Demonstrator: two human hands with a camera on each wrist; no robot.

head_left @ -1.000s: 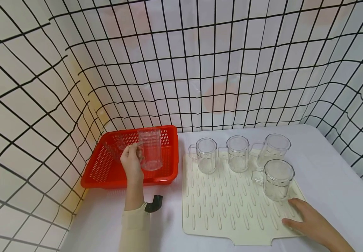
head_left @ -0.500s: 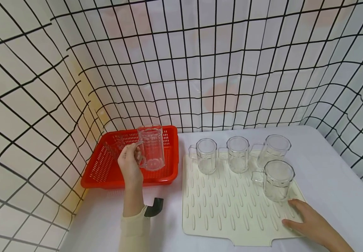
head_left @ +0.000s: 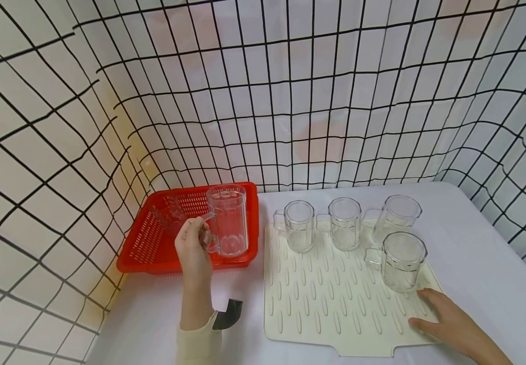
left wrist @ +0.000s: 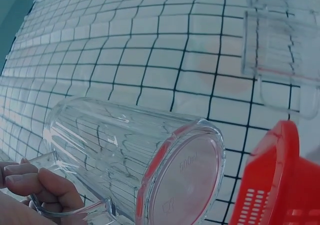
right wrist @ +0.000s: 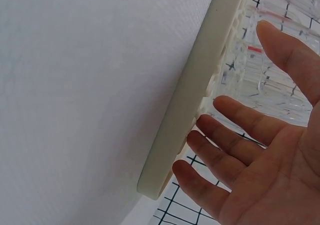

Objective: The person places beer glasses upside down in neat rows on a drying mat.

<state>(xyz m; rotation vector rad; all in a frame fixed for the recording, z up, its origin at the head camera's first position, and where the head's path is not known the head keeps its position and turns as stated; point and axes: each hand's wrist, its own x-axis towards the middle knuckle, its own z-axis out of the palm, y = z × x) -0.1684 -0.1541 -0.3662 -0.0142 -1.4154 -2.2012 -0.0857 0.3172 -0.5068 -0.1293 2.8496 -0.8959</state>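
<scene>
My left hand (head_left: 193,246) grips the handle of a clear glass mug (head_left: 231,223), which stands upright over the right part of the red basket (head_left: 158,263). In the left wrist view, fingers curl through the handle and the mug's base (left wrist: 187,180) shows a "500ml" mark. My right hand (head_left: 450,322) lies at the right edge of the pale draining mat (head_left: 322,309), thumb and fingers spread, holding nothing. The right wrist view shows its fingertips along the side of the mat (right wrist: 185,100). Just beyond that hand stands another glass mug (head_left: 403,266), handle to the left.
Several glass mugs stand on the mat, including a row along its back with a left mug (head_left: 299,228), a middle mug (head_left: 345,225) and a right mug (head_left: 397,218). More clear glassware (head_left: 169,215) lies in the basket's left part. Black wire mesh (head_left: 313,101) encloses the table.
My left hand and the mug in it have moved right and slightly toward me over the basket. The right hand and the mugs on the mat have stayed put.
</scene>
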